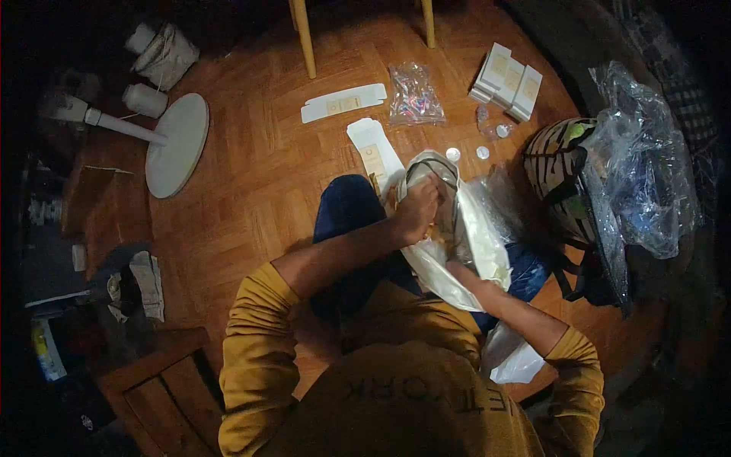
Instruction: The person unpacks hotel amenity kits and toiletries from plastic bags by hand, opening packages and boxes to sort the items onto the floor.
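lying open across the legs, the cream bag has the left hand curled at its left rim and the right hand inside; i cannot tell whether either grips anything. stacked white cartons sit by the right edge of the floor, a clear packet to their left.

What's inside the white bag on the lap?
The right hand reaches into the white bag, the left hand at its opening. Whatever lies deeper is covered by hands and bag.

Bag between the knees, cartons on the floor beyond, tote at right, stand at left
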The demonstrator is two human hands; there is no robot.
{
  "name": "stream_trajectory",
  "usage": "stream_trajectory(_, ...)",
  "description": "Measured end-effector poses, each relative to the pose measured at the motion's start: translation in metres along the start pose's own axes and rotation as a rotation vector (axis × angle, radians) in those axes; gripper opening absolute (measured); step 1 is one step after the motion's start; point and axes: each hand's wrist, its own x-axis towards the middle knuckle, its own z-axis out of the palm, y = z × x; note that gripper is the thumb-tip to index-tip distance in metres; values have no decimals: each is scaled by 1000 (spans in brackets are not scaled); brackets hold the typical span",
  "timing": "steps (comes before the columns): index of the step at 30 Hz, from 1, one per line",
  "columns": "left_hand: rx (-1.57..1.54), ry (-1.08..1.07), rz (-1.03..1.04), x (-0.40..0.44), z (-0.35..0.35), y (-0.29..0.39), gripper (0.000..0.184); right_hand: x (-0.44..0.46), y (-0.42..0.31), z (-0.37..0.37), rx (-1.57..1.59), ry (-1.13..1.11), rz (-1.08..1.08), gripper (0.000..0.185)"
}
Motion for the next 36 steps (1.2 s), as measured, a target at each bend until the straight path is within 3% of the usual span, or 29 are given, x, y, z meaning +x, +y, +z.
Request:
stream_trajectory(2,-473,206,-91,-8,-4,-2,17,-5,8,-23,-92,87,83,37)
stream_trajectory(6,-687,169,-71,-17,-38,-14,26,-5,13,-69,-139,223,248,41)
stream_trajectory(8,-667,171,46,-14,-54,-16,34,-3,23,-58,48,220,278,43)
stream_trajectory(10,-704,95,90,-6,-71,-20,39,10,75,26,633,232,259,43)
stream_trajectory(12,-740,18,137,1,-76,-12,44,12,70,25,926,233,245,44)
stream_trajectory(14,-565,-193,296,3,-75,13,50,10,12,-61,-164,-328,197,30)
stream_trajectory(15,-379,-324,366,6,-70,33,40,7,7,-79,-159,-246,139,19)
stream_trajectory(16,-379,-319,375,6,-74,42,40,8,29,-78,176,-309,179,15)
stream_trajectory(18,-237,-294,361,8,-81,55,19,20,71,-80,78,-408,-75,26)
stream_trajectory(19,-239,-246,453,8,-88,44,16,16,73,-78,79,-403,-64,26)
stream_trajectory(20,-239,-238,459,4,-72,53,16,14,74,-73,-211,-60,143,24)
stream_trajectory(21,-563,-148,395,-3,-41,71,15,17,65,-79,-367,119,234,24)
stream_trajectory(22,-492,-129,392,-6,-45,63,16,21,57,-84,-496,291,347,25)
stream_trajectory(24,-419,-114,391,-17,-46,51,19,37,43,-100,-509,-12,431,31)
stream_trajectory(26,-662,11,331,-31,-36,49,15,45,17,-104,-504,-24,434,30)
stream_trajectory(27,-442,206,312,-32,-38,43,16,50,6,-103,-450,-54,444,29)
stream_trajectory(28,-445,203,313,-34,-42,40,16,50,0,-102,-396,-87,454,28)
stream_trajectory(29,-549,90,289,-35,-47,38,15,45,-4,-101,-262,19,279,29)
stream_trajectory(30,-646,-22,265,-33,-55,31,14,58,-1,-96,-261,20,279,29)
stream_trajectory(32,-579,-6,371,-31,-44,34,19,97,11,-77,43,-336,365,40)
stream_trajectory(33,-660,-24,361,-32,-45,36,21,99,20,-68,42,-335,367,40)
stream_trajectory(36,-729,-50,337,-36,-45,41,24,99,38,-58,539,-439,256,51)
